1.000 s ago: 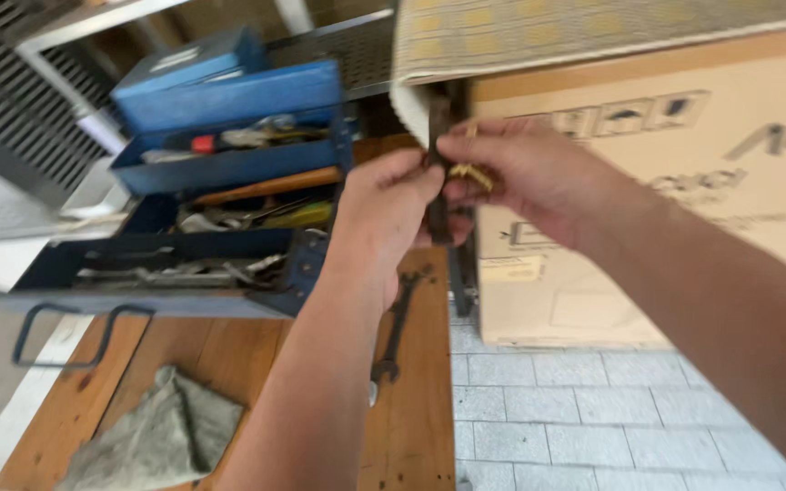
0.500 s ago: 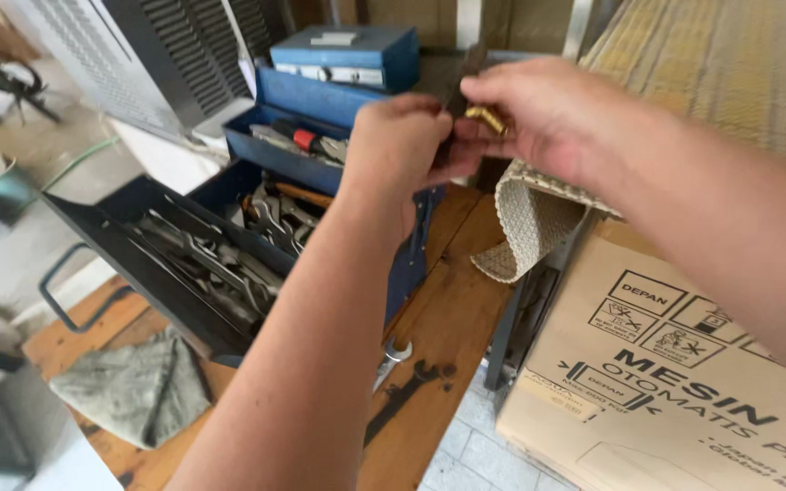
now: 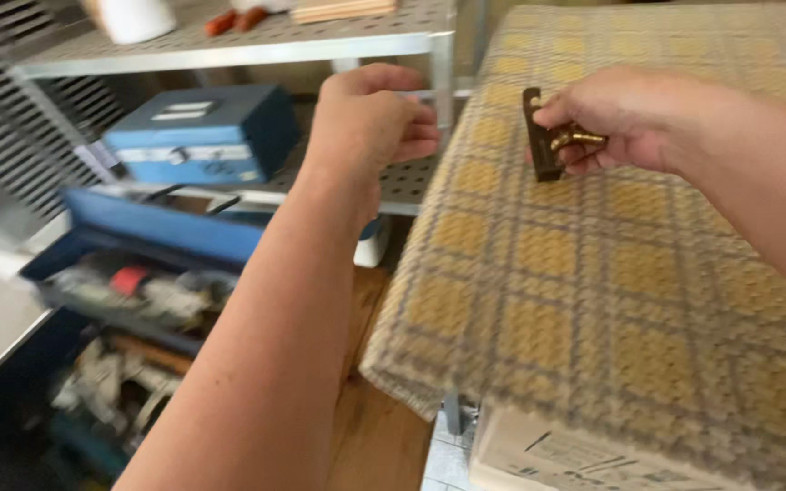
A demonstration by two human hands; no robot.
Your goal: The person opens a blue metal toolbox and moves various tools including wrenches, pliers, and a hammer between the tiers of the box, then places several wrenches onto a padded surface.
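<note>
A: What does the right hand (image 3: 629,118) have?

B: A small dark fitting (image 3: 543,136) with brass-coloured prongs, pinched between thumb and fingers. It hangs just above the checked cloth (image 3: 611,300), near the cloth's far edge.

A: And the left hand (image 3: 370,118)?

B: It holds nothing that I can see. Its fingers are curled loosely inward, in the air between the shelf (image 3: 256,41) and the cloth, apart from the fitting.

A: So which step is this?

B: I judge the fitting is being carried over the cloth, with one hand doing the gripping.

A: What does the next move call for?

B: Probably a steady pinch and a level bit of cloth under it, if it goes down here. The open toolbox (image 3: 138,273) sits low on the left, well apart.
</note>
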